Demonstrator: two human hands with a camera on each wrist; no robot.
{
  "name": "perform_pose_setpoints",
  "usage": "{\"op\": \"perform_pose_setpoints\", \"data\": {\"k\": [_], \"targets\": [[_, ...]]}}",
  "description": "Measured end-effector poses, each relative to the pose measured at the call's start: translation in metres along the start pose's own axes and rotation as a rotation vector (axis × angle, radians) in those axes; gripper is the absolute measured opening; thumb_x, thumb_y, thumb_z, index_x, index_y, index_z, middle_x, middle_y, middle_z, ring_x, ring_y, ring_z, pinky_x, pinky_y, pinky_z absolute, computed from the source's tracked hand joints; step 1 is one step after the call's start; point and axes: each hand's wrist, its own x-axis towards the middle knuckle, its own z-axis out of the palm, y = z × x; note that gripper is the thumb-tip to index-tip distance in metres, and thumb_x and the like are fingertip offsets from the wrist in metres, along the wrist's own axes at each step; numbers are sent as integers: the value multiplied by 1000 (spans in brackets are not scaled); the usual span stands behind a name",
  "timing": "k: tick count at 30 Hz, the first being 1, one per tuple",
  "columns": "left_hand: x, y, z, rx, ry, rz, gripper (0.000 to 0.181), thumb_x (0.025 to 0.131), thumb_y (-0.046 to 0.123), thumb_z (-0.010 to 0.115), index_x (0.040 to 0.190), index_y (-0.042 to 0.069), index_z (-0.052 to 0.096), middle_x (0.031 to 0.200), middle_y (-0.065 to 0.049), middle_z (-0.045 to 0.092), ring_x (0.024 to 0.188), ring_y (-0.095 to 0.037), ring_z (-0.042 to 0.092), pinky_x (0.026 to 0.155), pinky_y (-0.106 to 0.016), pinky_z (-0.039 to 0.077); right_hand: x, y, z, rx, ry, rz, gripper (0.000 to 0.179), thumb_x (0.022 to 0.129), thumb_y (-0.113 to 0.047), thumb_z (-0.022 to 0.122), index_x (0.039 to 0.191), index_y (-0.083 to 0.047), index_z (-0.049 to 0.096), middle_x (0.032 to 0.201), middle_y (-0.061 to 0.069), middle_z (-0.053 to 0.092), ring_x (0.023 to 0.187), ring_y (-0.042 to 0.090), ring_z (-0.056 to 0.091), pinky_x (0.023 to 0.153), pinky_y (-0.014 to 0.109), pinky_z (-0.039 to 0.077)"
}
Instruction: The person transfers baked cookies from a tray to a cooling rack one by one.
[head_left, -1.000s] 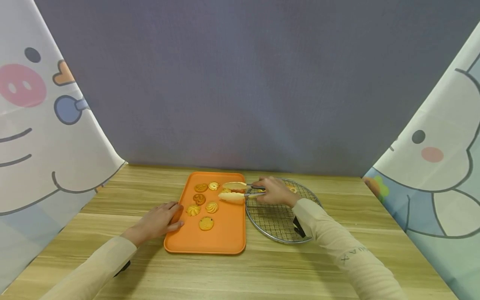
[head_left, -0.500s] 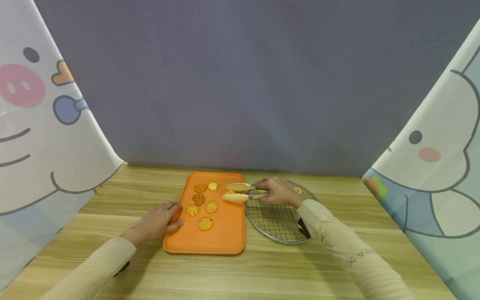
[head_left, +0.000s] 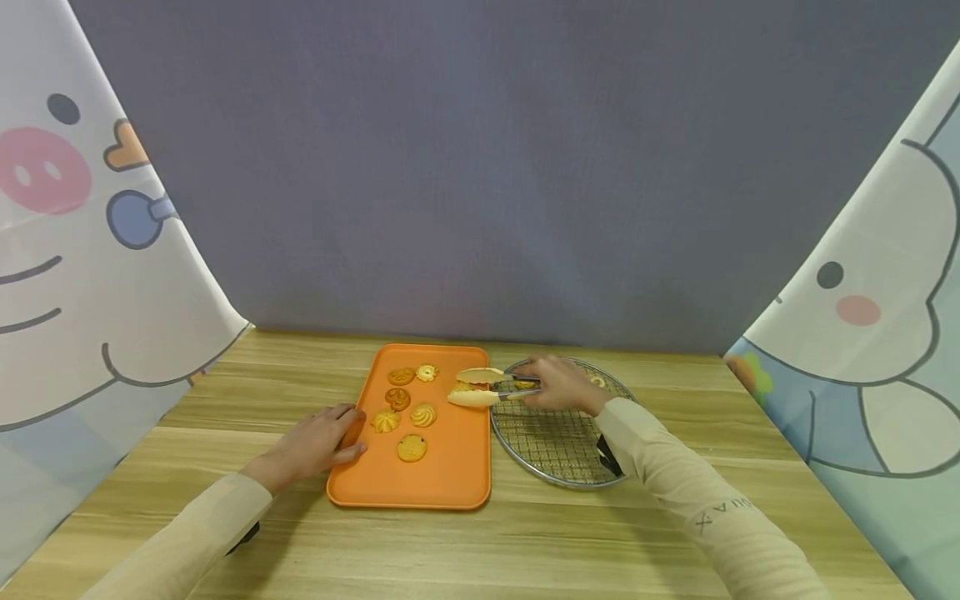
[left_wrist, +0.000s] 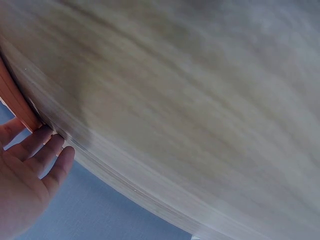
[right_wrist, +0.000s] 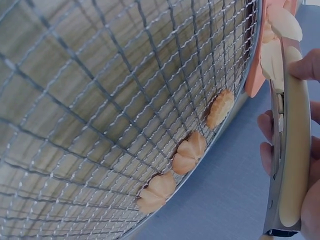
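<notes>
My left hand [head_left: 318, 442] rests at the left edge of the orange tray [head_left: 450, 487], its fingertips on the rim; the left wrist view shows the fingers [left_wrist: 60, 160] slightly bent there. My right hand [head_left: 555, 383] grips metal tongs [right_wrist: 296, 135] with cream tips, thumb on one arm and fingers round the other. Their tips reach over the tray's upper right, with a yellow cookie [head_left: 460, 387] showing between them, partly hidden. Several cookies lie on the left of the tray, among them a swirl cookie [head_left: 423, 415] and a round cookie [head_left: 412, 447].
A round wire rack [head_left: 555, 442] stands on the wooden table [head_left: 465, 558], right beside the tray. In the right wrist view, a ridged cookie [right_wrist: 220, 109] and two petal-shaped cookies, one a pale cookie [right_wrist: 157, 192], lie along its edge. A grey cloth [head_left: 480, 183] closes the back.
My right hand has drawn the tongs a little to the right, and their tips stand slightly wider apart, with more of the cookie showing at their left. My left hand has stayed on the tray's rim.
</notes>
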Motion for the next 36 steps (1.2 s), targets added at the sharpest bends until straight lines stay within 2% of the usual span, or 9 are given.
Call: {"op": "perform_pose_setpoints", "data": {"k": [9,17,24,29,36], "targets": [[0,0,0,-3,4,-4,49,86,37,59,119,0,55,122,-22,54,108,-41,54,86,-57,44,4,0,-2,-15,-20,0,49,74,-20,70,119,-3,60,121,20,57,46,5,35,41,19,31],[-1,1,0,-7,11,-3,49,86,37,60,119,0,55,122,-21,54,108,-40,55,86,-57,44,3,1,-2,-8,-28,5,49,75,-18,68,121,-3,59,128,25,51,41,4,30,36,16,25],[-1,1,0,-7,8,-3,49,86,37,60,119,0,55,121,-21,54,107,-40,55,86,-57,44,1,1,-6,-30,-5,-11,48,74,-20,70,118,-3,61,115,17,60,54,8,49,47,20,42],[0,0,1,-5,9,0,49,86,37,60,118,0,55,121,-21,54,107,-40,55,86,-56,44,-2,3,-11,-30,5,-26,48,75,-20,70,119,-2,61,110,15,61,51,4,47,49,19,43],[0,0,1,-9,17,1,49,86,37,60,118,0,55,121,-22,54,107,-40,55,86,-56,45,-10,10,-19,-46,39,-42,47,75,-19,70,118,-2,61,90,8,61,54,5,44,47,20,39]]}}
